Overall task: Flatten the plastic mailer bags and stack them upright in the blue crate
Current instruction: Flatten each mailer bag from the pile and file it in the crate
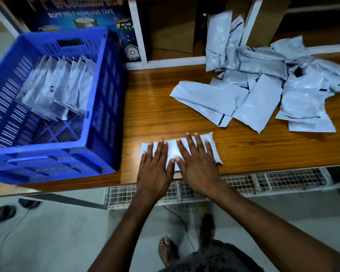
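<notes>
Pressing down on one pale grey rectangular plastic mailer bag [172, 151], the left hand [155, 169] and the right hand [198, 163] were recorded side by side, palms down, fingers straight and spread, thumbs close together; nothing was gripped by either. The bag was found lying on the varnished wooden tabletop [155, 107], just inside its near edge. Its long axis was noted as running left to right along that edge, the right end tipped slightly away from the person. The left half was covered by the left hand and the right half by the right. A slotted blue plastic crate [104, 107] was listed directly to the left of the bag, near but not touching it, so the left hand was judged the nearer to it. Inside the crate a row of flattened mailers [57, 85] was logged, standing on edge and leaning. A heap of crumpled grey mailer bags [273, 81] was entered at the far right of the table, nearer the right hand. A printed tape carton [81, 14] was noted behind the crate. The step was judged to be flattening, with a leftward transfer and an upending of the bag yet to be made.
</notes>
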Demonstrator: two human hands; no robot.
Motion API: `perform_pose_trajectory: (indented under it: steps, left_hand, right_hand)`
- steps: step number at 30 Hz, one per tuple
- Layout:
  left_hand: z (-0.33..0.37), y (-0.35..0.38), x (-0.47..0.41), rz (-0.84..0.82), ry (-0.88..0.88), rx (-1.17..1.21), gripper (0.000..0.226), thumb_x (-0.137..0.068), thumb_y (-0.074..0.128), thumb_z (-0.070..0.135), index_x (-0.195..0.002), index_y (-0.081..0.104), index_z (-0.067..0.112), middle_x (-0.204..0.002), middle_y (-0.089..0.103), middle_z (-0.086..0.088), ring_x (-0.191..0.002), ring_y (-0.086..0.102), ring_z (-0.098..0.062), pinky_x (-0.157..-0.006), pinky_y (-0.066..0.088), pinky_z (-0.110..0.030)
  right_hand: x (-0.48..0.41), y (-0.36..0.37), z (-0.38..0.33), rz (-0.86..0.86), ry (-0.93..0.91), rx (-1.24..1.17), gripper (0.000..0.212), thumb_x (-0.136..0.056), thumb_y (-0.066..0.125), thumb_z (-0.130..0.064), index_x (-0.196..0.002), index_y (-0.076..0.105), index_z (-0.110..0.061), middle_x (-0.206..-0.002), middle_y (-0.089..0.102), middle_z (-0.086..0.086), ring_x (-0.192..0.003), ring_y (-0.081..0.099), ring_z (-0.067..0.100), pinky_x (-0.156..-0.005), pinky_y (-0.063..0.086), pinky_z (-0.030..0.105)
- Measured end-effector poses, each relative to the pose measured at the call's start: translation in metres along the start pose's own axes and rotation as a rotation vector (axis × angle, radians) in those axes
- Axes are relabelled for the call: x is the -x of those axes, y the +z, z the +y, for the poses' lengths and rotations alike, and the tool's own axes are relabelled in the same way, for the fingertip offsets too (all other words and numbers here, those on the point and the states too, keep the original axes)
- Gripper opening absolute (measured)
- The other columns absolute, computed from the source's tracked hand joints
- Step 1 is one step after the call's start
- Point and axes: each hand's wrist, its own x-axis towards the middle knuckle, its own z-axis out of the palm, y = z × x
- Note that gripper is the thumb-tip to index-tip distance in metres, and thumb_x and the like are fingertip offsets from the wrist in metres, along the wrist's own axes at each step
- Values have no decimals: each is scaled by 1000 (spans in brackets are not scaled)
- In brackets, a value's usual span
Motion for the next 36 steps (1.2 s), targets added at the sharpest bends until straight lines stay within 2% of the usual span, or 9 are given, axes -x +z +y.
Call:
perform_pose_trajectory:
  steps: [8,13,15,24,26,29,31,33,36]
  left_hand:
    - [3,2,-1,-8,-64,-2,62,-107,23,51,-164,23,25,-171,16,4,-159,6,-18,-126,12,-42]
    - [2,-3,3,-21,-104,-1,69,-106,20,61,-165,14,26,-172,9,5,-159,1,-15,-127,9,-39]
    - [-1,-6,3,-30,-132,-31,76,-103,18,69,-165,11,25,-172,6,5,-159,-1,-15,-127,9,-38]
    - [-6,-25,4,-147,-172,-11,93,-92,11,84,-165,2,27,-172,-6,8,-158,-9,-10,-128,4,-39]
    - [-12,-30,7,-159,-99,43,94,-92,10,85,-165,-1,27,-171,-12,9,-157,-13,-9,-128,2,-39]
    - [-21,-36,23,-181,61,44,98,-91,28,85,-165,-1,28,-170,-15,11,-156,-16,-6,-125,-3,-33]
    - [-29,-35,37,-192,141,6,93,-96,44,74,-165,4,28,-171,-9,11,-157,-9,-8,-128,2,-36]
    - [-36,-36,47,-131,212,22,75,-102,59,44,-164,22,23,-170,9,6,-158,11,-15,-126,23,-46]
    - [-35,-47,53,33,277,115,55,-94,70,7,-146,57,18,-155,49,-1,-141,50,-23,-109,50,-46]
  right_hand:
    - [-4,5,6,-10,-32,-67,59,-107,28,-50,-161,25,-25,-169,13,11,-156,-1,34,-123,14,56]
    - [2,1,27,-76,23,-163,75,-102,21,-70,-162,-4,-32,-169,-16,6,-156,-14,23,-127,5,46]
    - [4,-2,39,-95,66,-178,84,-97,20,-77,-161,-10,-32,-168,-19,8,-156,-13,24,-127,1,44]
    - [7,-19,75,-270,114,-136,107,-83,7,-93,-157,-25,-22,-163,-33,0,-149,-33,16,-120,-16,57]
    - [7,-30,79,-252,61,-175,110,-83,11,-93,-156,-27,-20,-162,-36,1,-149,-33,17,-122,-13,56]
    - [16,-41,73,-237,-178,-103,116,-81,20,-95,-155,-29,-20,-162,-36,1,-150,-31,17,-125,-7,52]
    - [29,-39,69,-299,-233,-40,119,-78,25,-97,-157,-26,-23,-163,-34,-2,-151,-28,16,-126,-5,50]
    - [44,-33,68,-265,-228,4,115,-82,35,-90,-159,-20,-24,-165,-28,-3,-154,-20,17,-126,1,47]
    - [61,-31,68,-135,-204,-65,87,-95,61,-50,-163,12,-24,-171,5,2,-156,13,24,-121,26,51]
